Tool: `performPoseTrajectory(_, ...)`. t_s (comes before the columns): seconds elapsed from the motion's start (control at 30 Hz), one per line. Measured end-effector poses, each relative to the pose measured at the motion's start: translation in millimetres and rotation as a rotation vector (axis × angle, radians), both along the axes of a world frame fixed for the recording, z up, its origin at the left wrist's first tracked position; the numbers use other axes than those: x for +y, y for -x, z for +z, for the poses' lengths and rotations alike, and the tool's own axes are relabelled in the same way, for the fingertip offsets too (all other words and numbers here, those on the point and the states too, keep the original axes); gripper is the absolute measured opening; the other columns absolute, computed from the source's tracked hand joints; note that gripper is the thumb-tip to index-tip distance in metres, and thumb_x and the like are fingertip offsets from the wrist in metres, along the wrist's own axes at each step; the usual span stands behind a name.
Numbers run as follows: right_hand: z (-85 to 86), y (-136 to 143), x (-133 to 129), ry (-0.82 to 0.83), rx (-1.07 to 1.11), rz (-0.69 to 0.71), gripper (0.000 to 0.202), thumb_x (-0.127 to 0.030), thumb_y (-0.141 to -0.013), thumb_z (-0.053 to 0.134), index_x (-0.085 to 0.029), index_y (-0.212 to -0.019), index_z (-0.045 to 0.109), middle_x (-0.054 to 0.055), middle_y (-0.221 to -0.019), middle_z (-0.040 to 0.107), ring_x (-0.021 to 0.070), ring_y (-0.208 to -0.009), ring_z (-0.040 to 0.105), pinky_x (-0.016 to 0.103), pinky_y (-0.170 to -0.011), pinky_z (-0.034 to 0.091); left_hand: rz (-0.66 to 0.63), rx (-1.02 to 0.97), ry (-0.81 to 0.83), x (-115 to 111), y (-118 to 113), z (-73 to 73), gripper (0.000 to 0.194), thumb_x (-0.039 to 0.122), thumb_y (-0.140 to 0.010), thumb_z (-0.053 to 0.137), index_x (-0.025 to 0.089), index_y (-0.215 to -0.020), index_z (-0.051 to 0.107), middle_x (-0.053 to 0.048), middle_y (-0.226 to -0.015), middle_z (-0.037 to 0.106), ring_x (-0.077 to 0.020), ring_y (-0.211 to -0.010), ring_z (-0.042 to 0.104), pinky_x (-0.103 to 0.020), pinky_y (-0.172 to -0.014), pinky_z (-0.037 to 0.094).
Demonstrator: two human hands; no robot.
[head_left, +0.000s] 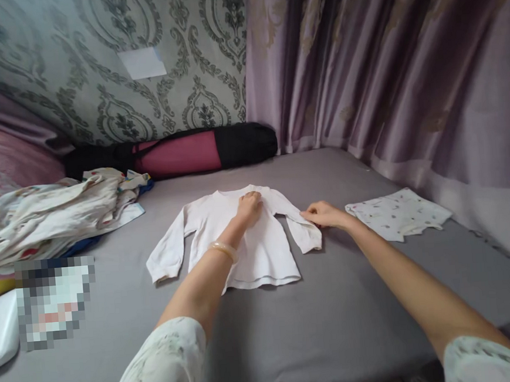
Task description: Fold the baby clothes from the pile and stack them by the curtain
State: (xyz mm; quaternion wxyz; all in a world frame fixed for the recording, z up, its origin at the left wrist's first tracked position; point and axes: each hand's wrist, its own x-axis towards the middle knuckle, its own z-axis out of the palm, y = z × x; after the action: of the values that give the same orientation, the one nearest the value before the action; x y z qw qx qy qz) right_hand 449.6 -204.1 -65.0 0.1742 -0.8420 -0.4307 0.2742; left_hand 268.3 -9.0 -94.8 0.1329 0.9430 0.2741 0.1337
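Left hand [251, 206] lying half-curled on upper shirt [263, 264]; cannot tell whether it is gripping cloth. Right hand [323, 214] pinching sleeve [305, 235] narrowly at outer edge.

Shirt [260, 252] lies between clothes pile [71, 211] and garment [396, 214].

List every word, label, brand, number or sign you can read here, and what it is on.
No readable text anywhere.
Pixelated patch at left: any print is unreadable.
White shirt: no lettering visible.
White rectangle on the wall: no lettering visible.
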Motion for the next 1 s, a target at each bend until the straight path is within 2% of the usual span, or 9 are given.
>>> performPoseTrajectory(0.1,0.7,12,-14,-0.019,-0.03,0.091,0.033,-0.044,-0.08,0.066,-0.014,-0.095,0.066,0.002,-0.069,0.067,0.0121,-0.056,0.056,0.02,-0.049,0.037,-0.069,-0.103,0.02,-4,-12,-12.6,0.025,0.014,-0.091,0.041,0.014,-0.108,0.059,-0.014,-0.117,0.063,-0.0229,-0.112,0.058,-0.035,-0.099,0.044)
performPoseTrajectory(0.23,0.9,23,-19,-0.081,-0.018,0.115,0.045,-0.027,-0.071,0.073,-0.011,-0.111,0.061,0.008,-0.097,0.07,0.0184,-0.082,0.064,0.022,-0.065,0.045,-0.051,-0.267,0.054,-3,-19,-30.1,0.028,0.011,-0.089,0.039,0.014,-0.108,0.06,-0.013,-0.114,0.065,-0.022,-0.11,0.059,-0.036,-0.1,0.046)
performPoseTrajectory(0.33,1.5,22,-16,-0.104,0.05,0.109,0.047,-0.019,-0.069,0.072,-0.01,-0.113,0.059,0.008,-0.096,0.069,0.0185,-0.081,0.063,0.023,-0.067,0.046,-0.053,-0.335,0.067,-1,-19,-37.2,0.031,0.008,-0.087,0.04,0.015,-0.11,0.06,-0.011,-0.115,0.065,-0.0218,-0.109,0.06,-0.038,-0.101,0.046)
performPoseTrajectory(0.47,9.9,8,-10,-0.068,0.092,0.138,0.046,-0.011,-0.071,0.066,-0.012,-0.116,0.056,0.005,-0.089,0.068,0.0154,-0.072,0.061,0.022,-0.061,0.045,-0.05,-0.341,0.054,-2,-17,-36.1,0.029,0.012,-0.09,0.039,0.015,-0.109,0.06,-0.012,-0.115,0.065,-0.022,-0.11,0.06,-0.038,-0.101,0.046)
performPoseTrajectory(0.57,25.9,-3,-9,-0.043,-0.146,0.176,0.044,-0.005,-0.075,0.055,-0.016,-0.117,0.056,0.005,-0.091,0.066,0.0154,-0.076,0.06,0.023,-0.065,0.043,-0.043,-0.328,0.036,-5,-17,-32.2,0.025,0.017,-0.093,0.039,0.017,-0.105,0.06,-0.011,-0.112,0.066,-0.0215,-0.107,0.061,-0.037,-0.1,0.046)
performPoseTrajectory(0.67,41.3,-1,-14,-0.104,-0.602,0.173,0.041,-0.003,-0.082,0.044,-0.02,-0.115,0.058,0.009,-0.105,0.062,0.02,-0.093,0.058,0.028,-0.074,0.041,-0.042,-0.317,0.021,-6,-17,-30.1,0.022,0.021,-0.094,0.04,0.018,-0.104,0.06,-0.011,-0.111,0.066,-0.0214,-0.106,0.061,-0.037,-0.099,0.047)
performPoseTrajectory(0.8,39.2,11,-29,-0.083,-0.964,0.235,0.037,-0.002,-0.088,0.032,-0.015,-0.109,0.061,0.017,-0.11,0.057,0.0261,-0.101,0.053,0.035,-0.081,0.04,-0.04,-0.291,-0.001,-6,-16,-31.1,0.021,0.021,-0.091,0.046,0.018,-0.107,0.059,-0.012,-0.115,0.064,-0.0218,-0.109,0.06,-0.037,-0.1,0.047)
performPoseTrajectory(0.9,25.3,7,-40,0.049,-0.886,0.327,0.043,0.001,-0.083,0.037,-0.016,-0.114,0.061,0.016,-0.114,0.056,0.0267,-0.104,0.053,0.036,-0.084,0.041,-0.045,-0.269,-0.017,-6,-16,-32.6,0.025,0.019,-0.088,0.048,0.018,-0.111,0.058,-0.011,-0.12,0.062,-0.022,-0.113,0.058,-0.037,-0.103,0.045)
performPoseTrajectory(1.0,18.1,-14,-43,0.143,-0.595,0.36,0.062,0.001,-0.072,0.047,-0.023,-0.129,0.057,0.012,-0.125,0.056,0.0254,-0.11,0.054,0.033,-0.088,0.043,-0.051,-0.267,-0.023,-6,-16,-33.2,0.027,0.019,-0.088,0.047,0.017,-0.112,0.058,-0.012,-0.122,0.062,-0.0221,-0.116,0.057,-0.037,-0.104,0.044)
